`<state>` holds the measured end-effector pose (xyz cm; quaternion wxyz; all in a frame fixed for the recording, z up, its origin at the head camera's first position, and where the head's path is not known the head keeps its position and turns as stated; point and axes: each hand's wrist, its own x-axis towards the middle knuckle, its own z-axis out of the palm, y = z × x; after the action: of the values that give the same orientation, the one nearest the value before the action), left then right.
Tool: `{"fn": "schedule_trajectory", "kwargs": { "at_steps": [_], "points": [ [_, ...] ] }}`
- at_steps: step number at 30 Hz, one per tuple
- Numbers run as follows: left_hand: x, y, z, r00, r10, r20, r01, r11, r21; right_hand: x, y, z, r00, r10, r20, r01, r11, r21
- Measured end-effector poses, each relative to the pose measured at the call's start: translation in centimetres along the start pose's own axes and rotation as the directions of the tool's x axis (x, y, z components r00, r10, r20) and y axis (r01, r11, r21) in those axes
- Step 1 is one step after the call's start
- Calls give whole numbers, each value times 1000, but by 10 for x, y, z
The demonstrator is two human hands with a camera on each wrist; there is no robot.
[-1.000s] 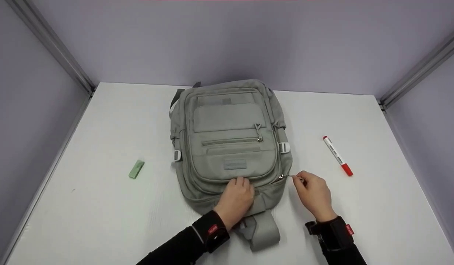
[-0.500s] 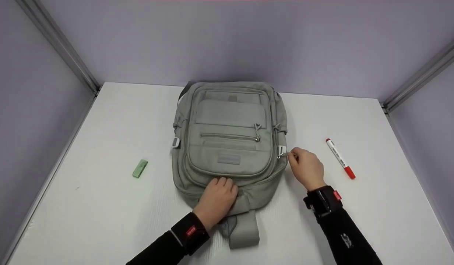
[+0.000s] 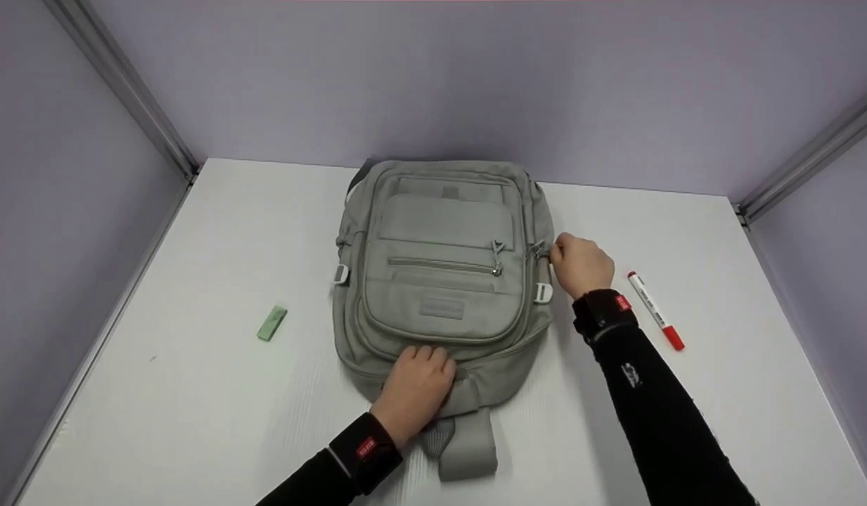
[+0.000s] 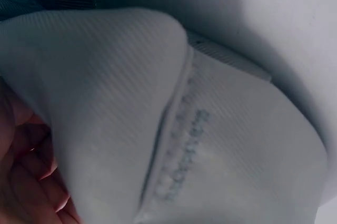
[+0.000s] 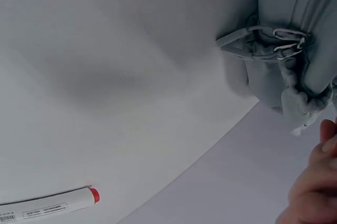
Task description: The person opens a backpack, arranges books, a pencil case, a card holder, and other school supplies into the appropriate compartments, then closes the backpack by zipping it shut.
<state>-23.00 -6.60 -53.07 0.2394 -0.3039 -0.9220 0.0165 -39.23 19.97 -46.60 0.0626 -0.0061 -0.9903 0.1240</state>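
Head view has a grey-green backpack [image 3: 444, 288] lying front side up in the middle of the white tabletop [image 3: 194, 422], its top close by the far edge and a wide strap [image 3: 468, 450] trailing off its bottom toward the near edge. Both hands are closed up on it: the left hand [image 3: 415, 390] has its fingers curled over the bag's bottom end, gripping the fabric, while the right hand [image 3: 582, 266] pinches what looks like a zipper pull [image 3: 538, 249] along the bag's right side. Over toward the tabletop's left edge sits a small green block [image 3: 272, 323], well apart from the bag. A white marker [image 3: 654, 309] lies toward the right edge, near the right forearm, its red cap aimed at the near right corner.
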Motion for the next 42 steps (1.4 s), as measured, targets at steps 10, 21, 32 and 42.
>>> {"fn": "schedule_trajectory", "kwargs": {
  "at_steps": [10,21,32,42],
  "points": [
    [0,0,0,1000,-12,26,12,1000,8,15,-3,1,998,48,46,-50,998,29],
    [-3,6,-13,993,-110,-37,108,993,-52,10,19,-16,957,-85,278,57,993,106],
    [10,52,-30,973,-192,129,210,966,-153,16,7,-7,953,60,297,-127,970,209],
    [6,42,-13,981,-166,98,173,982,-68,11,24,-3,962,90,260,-166,944,286]
  ]
}}
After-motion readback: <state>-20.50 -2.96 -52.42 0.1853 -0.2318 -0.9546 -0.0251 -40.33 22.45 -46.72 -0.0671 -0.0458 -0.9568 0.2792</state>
